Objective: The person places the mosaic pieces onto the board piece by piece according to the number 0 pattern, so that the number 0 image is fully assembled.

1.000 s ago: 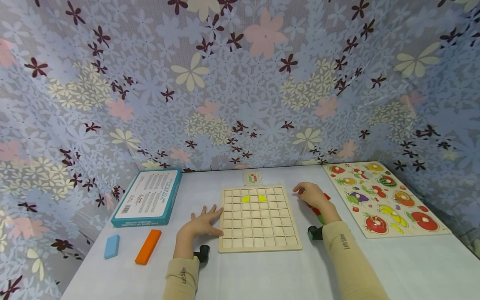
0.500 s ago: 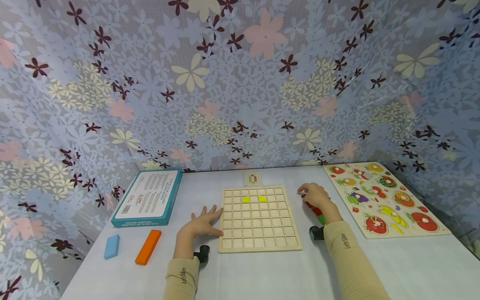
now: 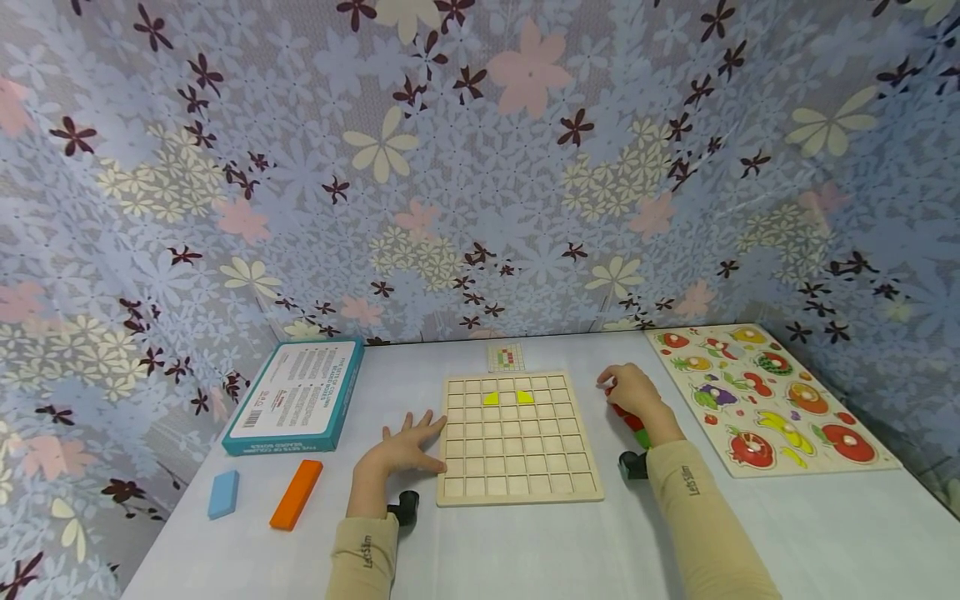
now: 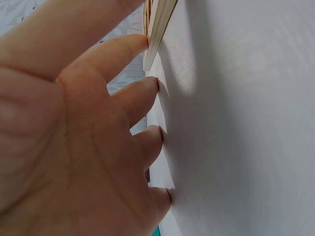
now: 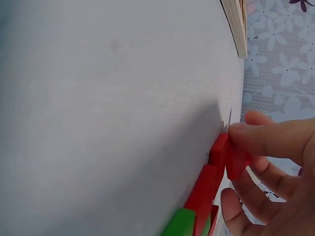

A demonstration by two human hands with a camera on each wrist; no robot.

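Observation:
A wooden grid board (image 3: 517, 450) lies mid-table with two yellow pieces (image 3: 491, 397) in its upper rows. My left hand (image 3: 417, 440) lies flat with spread fingers (image 4: 142, 93) on the table, touching the board's left edge (image 4: 158, 29). To the right of the board my right hand (image 3: 613, 388) sits over a row of red pieces (image 5: 204, 191) with a green piece (image 5: 178, 225) at its near end. Thumb and forefinger pinch one small red piece (image 5: 235, 161) at the row's far end.
A small pattern card (image 3: 506, 357) lies behind the board. At the left are a teal box (image 3: 296, 396), a blue block (image 3: 223, 492) and an orange block (image 3: 296, 493). A fruit puzzle board (image 3: 765, 396) fills the right side. Flowered curtain walls close in the table.
My right hand has shifted slightly right onto the red pieces and its fingers have curled round one. The left hand has not moved.

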